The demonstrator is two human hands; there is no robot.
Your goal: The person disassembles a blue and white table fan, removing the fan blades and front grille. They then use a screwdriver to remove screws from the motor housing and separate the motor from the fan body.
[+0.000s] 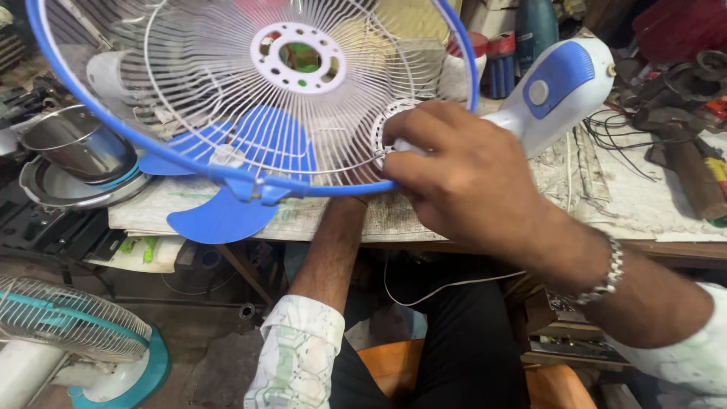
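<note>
The right hand (462, 170) is clamping the white wire fan guard with blue rim (250, 98) against the white-and-blue plastic motor housing (556, 87) above the bench (606, 197), while the left hand, apparently supporting beneath, is hidden, so the guard risks slipping onto the blue plastic blade (227, 212).

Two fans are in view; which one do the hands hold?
The blue-rimmed fan guard on the workbench, gripped by the right hand. The teal fan stands untouched on the floor.

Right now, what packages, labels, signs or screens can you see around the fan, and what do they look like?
Printed sheet: spread over the bench under the fan, off-white, worn, print too blurred to tell.
Red and white containers: behind the wire guard, upright, cylindrical.
Dark teal bottle: behind them, tall.
No signs or screens show.
</note>
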